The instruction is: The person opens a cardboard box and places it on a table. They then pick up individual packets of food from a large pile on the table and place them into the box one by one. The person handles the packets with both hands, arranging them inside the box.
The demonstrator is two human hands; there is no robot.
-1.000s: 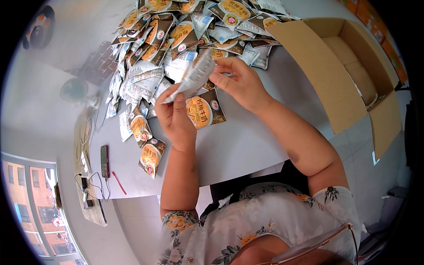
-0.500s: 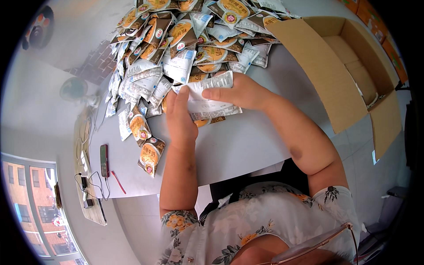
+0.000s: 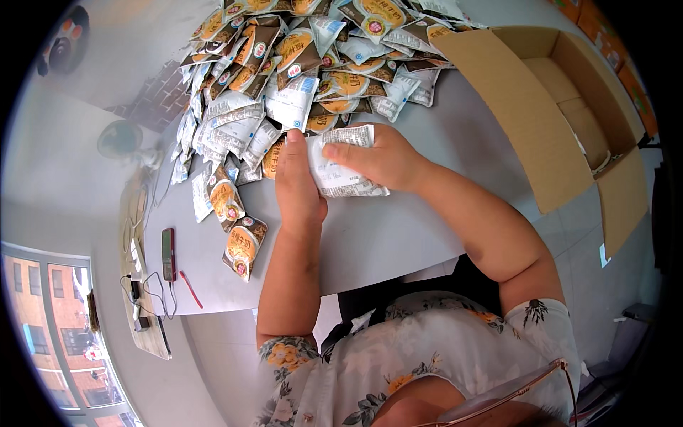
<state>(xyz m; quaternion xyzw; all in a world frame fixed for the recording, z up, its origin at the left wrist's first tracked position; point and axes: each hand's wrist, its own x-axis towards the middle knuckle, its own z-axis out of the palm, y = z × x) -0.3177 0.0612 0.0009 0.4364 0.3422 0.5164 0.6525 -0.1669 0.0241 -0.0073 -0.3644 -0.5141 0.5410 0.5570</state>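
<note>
- A white pouch [image 3: 338, 174] is held between both hands in front of the person, over the near side of a grey surface [image 3: 398, 242], just below a large heap of pouches [image 3: 284, 78].
- The pouch is soft and roughly rectangular, its pale back turned up; bands of small dark print run along its upper and lower edges, with paler, sparser marks between.
- Its underside is hidden, so whether anything lies beneath it cannot be told.
- The left hand [image 3: 297, 178] stands on edge along the pouch's left side, thumb pointing up and away from the body; its fingers are mostly hidden.
- The right hand [image 3: 384, 160] grips the right side, thumb pressed flat on top, fingers curled out of sight behind.
- The heaped pouches show either whitish backs or brown fronts with a round orange patch.
- Two front-up pouches [image 3: 243, 248] trail from the heap, left of the left forearm.
- Further left lie a dark phone [image 3: 168, 255] and a thin red stick [image 3: 191, 290].
- At right is an open-topped cardboard box [image 3: 519, 135].
</note>
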